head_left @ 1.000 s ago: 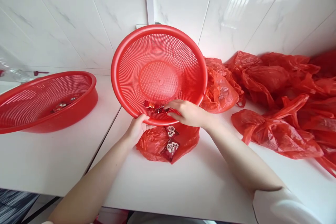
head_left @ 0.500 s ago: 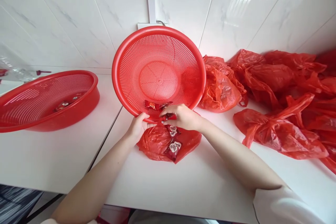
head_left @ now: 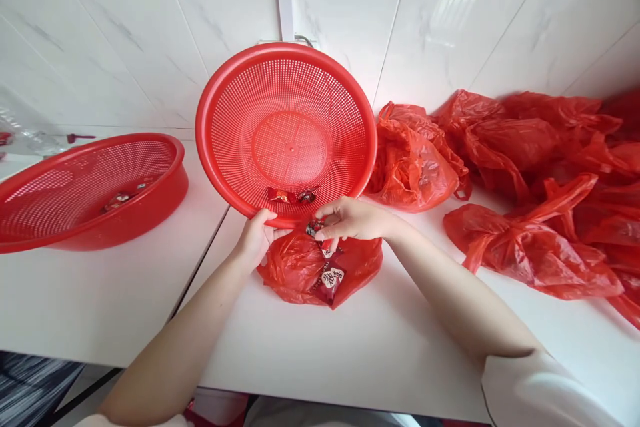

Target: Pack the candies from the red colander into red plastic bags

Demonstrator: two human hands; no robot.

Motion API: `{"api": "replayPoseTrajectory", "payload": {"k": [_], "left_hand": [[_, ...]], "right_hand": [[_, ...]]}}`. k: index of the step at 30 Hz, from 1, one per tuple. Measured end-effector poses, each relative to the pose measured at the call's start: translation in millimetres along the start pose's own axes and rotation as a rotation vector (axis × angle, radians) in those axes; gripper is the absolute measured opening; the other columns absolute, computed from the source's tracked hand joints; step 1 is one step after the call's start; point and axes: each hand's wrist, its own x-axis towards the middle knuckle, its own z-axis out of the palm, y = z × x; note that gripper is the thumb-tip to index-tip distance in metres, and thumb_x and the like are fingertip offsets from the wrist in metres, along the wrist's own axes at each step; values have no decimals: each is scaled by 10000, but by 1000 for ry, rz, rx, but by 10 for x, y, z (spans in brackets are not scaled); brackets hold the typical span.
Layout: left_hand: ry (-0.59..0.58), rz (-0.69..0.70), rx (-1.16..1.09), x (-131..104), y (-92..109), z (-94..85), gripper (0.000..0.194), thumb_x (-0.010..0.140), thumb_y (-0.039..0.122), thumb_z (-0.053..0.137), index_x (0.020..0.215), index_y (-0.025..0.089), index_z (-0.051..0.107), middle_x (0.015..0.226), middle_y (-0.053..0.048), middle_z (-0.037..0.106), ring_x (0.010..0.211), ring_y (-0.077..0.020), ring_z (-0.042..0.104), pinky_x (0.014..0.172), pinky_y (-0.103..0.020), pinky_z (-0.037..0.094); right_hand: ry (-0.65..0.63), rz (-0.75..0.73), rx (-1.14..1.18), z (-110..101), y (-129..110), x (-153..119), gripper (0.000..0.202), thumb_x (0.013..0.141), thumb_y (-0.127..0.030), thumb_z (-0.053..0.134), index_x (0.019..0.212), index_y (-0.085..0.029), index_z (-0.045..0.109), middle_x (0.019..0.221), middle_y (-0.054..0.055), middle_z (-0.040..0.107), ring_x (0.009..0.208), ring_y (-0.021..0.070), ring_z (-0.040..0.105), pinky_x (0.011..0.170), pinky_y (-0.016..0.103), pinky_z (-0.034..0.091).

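Note:
A round red basket [head_left: 292, 137] is tilted toward me, with two small wrapped packets [head_left: 280, 195] lying by its lower rim. My left hand [head_left: 257, 239] grips that rim at its lower left, fingers partly hidden. Just right of it, my right hand [head_left: 345, 220] pinches a small dark, shiny wrapped packet [head_left: 314, 227] at the basket's edge. Directly below both hands an open red plastic bag [head_left: 290, 270] lies on the white table [head_left: 320, 353]. Inside the bag are dark red packets [head_left: 331, 278] with white labels.
A second red basket [head_left: 145, 213] with a few small packets stands at the left. Several filled red plastic bags [head_left: 530, 247] are heaped along the right, one [head_left: 415, 167] close beside the tilted basket. A tiled wall [head_left: 340, 0] rises behind.
The tilted basket and my left hand have shifted slightly left. My right hand has drawn its packet off the basket's lower rim to above the bag.

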Motion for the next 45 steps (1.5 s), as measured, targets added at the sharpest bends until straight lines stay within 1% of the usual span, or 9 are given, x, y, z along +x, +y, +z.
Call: {"api": "replayPoseTrajectory", "payload": {"k": [3,9,11,15,18,24,33,39,45], "left_hand": [[25,-3,9,19,-30,-20,194,713,204,550,844,126,669,879,-94,732,924,-265,691,880,-416,556],[96,43,38,12,-98,-6,90,690,186,605,762,132,611,852,-72,710,951,-262,679,885,-439,555],[84,23,45,-18,-118,29,108,694,186,607,782,125,619,883,-80,711,960,-266,675,886,-448,557],[22,-9,63,-69,-142,77,163,710,179,602,854,115,644,912,-90,715,971,-281,675,904,-475,548],[28,11,63,-79,-128,83,110,699,177,611,787,114,633,873,-94,715,970,-299,679,918,-498,537],[43,7,19,-68,-87,90,159,687,188,605,823,113,642,900,-99,710,1001,-306,672,923,-507,531],[28,-44,120,-75,-134,72,131,692,201,617,781,108,638,906,-119,721,1019,-328,662,921,-509,532],[19,-43,85,-99,-60,97,120,678,196,627,763,112,639,912,-114,724,1020,-320,662,920,-483,536],[29,1,34,-58,-57,54,105,692,184,617,777,122,618,920,-104,716,1004,-296,669,913,-472,537]], "right_hand": [[76,-52,-159,73,11,19,342,802,-373,709,1078,-179,656,792,19,715,692,156,689,655,269,536],[545,-257,-679,45,85,95,174,930,-240,532,1008,-178,674,970,64,719,871,167,670,830,299,503],[560,-271,-795,10,172,135,230,949,-242,498,1105,-166,649,1080,104,693,991,200,651,895,335,492],[408,-302,-897,-30,304,176,414,956,-355,501,1306,-138,543,1252,174,614,1167,266,579,980,434,468],[321,-365,-865,-53,282,143,493,924,-423,549,1333,-150,522,1299,172,584,1206,278,550,1002,451,459],[359,-359,-771,-146,171,62,400,878,-332,621,1238,-163,588,1195,135,613,1073,232,604,947,380,479],[408,-144,-676,-259,236,82,215,724,-262,753,915,-195,679,903,21,706,781,159,631,749,282,470],[721,-228,-222,-329,283,159,203,839,-351,620,923,-175,678,849,37,711,760,161,649,778,323,513],[586,-213,188,-363,233,135,280,790,-376,678,963,-157,702,915,60,716,742,154,655,736,307,548]]}}
